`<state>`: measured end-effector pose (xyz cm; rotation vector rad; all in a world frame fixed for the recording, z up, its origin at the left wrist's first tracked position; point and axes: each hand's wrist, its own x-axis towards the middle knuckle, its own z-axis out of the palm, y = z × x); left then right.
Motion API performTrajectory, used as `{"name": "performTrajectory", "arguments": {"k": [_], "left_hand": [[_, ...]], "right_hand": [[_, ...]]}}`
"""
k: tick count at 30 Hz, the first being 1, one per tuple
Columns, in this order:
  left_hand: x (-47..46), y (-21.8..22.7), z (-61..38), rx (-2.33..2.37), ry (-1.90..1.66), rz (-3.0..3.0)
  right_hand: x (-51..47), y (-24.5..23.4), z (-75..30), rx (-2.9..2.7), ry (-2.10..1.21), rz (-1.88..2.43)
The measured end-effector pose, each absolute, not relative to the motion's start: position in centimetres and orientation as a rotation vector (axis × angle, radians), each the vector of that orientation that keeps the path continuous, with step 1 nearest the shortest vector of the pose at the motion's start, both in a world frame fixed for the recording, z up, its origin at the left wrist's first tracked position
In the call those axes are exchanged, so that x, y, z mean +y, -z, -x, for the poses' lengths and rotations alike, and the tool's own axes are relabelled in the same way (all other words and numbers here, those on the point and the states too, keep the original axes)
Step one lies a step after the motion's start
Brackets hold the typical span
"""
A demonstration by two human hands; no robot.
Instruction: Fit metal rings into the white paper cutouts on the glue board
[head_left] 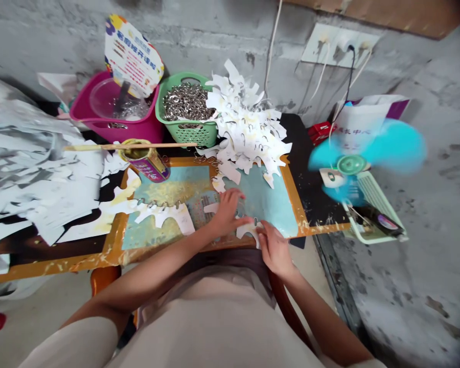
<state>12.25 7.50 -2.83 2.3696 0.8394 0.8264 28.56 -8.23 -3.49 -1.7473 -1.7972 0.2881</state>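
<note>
A scalloped white cut-out piece (247, 229) with a small metal ring on its upper edge lies at the table's front edge between my hands. My left hand (227, 213) reaches over it, fingers apart, the thumb pointing toward the ring. The fingers of my right hand (276, 249) are closed on the right end of the piece. To the left lies another white cut-out strip (172, 216) with several metal rings along its top. Beyond my hands is a heap of ringed white cut-outs (247, 125). My left forearm and hand hide part of the piece.
A green basket of metal rings (187, 134) and a magenta basket (115, 132) stand at the back. An open tin (151, 166) carries a long stick (164, 145). White cut-outs (53, 179) are piled left. A blue fan (352, 162) spins at right, beside a pale tray (379, 191).
</note>
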Motion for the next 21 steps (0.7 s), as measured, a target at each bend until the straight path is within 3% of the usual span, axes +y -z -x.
{"name": "performTrajectory", "arguments": {"k": [3, 7, 11, 21], "left_hand": [[8.0, 1.7, -10.9, 0.660, -0.992, -2.383], [7.6, 1.9, -9.8, 0.310, -0.716, -2.617], [6.6, 3.4, -9.9, 0.444, -0.562, -2.584], [6.9, 3.5, -10.6, 0.494, -0.492, -2.516]], "right_hand": [[-8.5, 3.0, -29.0, -1.842, -0.342, 1.730], [-7.6, 1.9, -29.8, -1.753, -0.340, 1.776], [-6.1, 0.9, -28.9, -1.673, -0.063, 1.965], [-3.7, 2.7, -24.7, -1.644, -0.218, 2.167]]}}
